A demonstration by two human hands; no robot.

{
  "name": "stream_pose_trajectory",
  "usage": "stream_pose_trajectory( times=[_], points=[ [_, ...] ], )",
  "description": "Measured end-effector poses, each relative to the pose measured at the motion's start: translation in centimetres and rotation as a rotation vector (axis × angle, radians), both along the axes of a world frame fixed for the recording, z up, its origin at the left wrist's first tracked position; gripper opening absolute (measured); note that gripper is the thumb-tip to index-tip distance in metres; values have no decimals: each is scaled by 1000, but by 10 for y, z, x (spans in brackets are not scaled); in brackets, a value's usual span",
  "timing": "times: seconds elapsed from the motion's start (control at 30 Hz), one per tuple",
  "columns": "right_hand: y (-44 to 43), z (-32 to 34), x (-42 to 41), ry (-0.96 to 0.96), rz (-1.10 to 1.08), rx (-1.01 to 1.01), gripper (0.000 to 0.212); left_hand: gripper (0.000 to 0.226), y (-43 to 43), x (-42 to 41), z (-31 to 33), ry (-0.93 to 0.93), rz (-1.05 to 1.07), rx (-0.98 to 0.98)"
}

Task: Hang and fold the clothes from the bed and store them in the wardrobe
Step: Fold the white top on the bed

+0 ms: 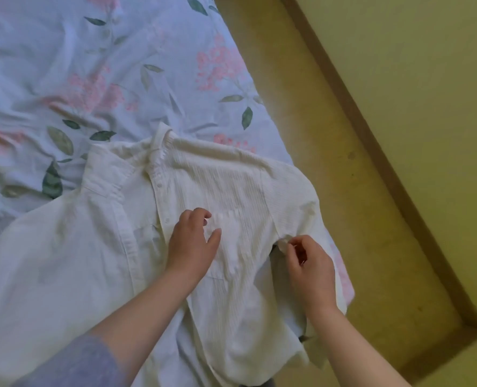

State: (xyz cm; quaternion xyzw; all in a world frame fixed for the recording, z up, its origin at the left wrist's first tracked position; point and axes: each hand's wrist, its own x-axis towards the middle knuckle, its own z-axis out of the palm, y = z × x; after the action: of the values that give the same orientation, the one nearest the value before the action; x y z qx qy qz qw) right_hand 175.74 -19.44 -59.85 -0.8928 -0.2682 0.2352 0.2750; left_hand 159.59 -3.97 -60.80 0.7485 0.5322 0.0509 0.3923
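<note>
On the floral bedsheet [92, 65], a white button-up shirt [137, 247] is laid front-up, collar toward 12 o'clock, near the bed's 4 o'clock edge. The left hand [191, 241] is rested on the chest panel, fingers loosely spread. At its 3 o'clock, fabric at the sleeve's underarm seam is pinched by the right hand [310, 263].
</note>
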Motion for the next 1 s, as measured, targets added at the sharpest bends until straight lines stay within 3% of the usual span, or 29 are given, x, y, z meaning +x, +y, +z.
stream_pose_trajectory(
  times=[0.13, 0.23, 0.37, 0.57, 0.67, 0.77, 0.83, 0.9, 0.93, 1.0],
  points=[
    [-68, -10, -38, 233, -11, -221, 11, 33, -47, -11, 6, 13, -60, -116],
    [-110, -18, -63, 308, 11, -346, 9, 54, -76, -21, 5, 102, -132, -178],
    [-142, -13, -95, 533, -73, -279, 17, 80, -102, -37, 2, 165, -236, -261],
    [-175, -11, -134, 514, 94, -277, 14, 90, -122, -54, -9, 229, -228, -207],
    [-196, -11, -138, 413, 19, -250, 7, 86, -129, -58, -11, 240, -141, -150],
    [-206, -11, -126, 388, -120, -126, 29, 83, -141, -66, -8, 270, -42, -66],
    [-196, -9, -114, 575, -315, -10, 47, 86, -154, -74, -3, 284, 54, -53],
    [-180, -14, -105, 846, -519, 22, 50, 90, -166, -81, 0, 294, 163, -52],
    [-172, -16, -103, 927, -535, 4, 42, 92, -170, -84, -1, 297, 215, -70],
    [-160, -23, -107, 901, -407, -68, 20, 88, -175, -89, -5, 279, 327, -159]
  ],
)
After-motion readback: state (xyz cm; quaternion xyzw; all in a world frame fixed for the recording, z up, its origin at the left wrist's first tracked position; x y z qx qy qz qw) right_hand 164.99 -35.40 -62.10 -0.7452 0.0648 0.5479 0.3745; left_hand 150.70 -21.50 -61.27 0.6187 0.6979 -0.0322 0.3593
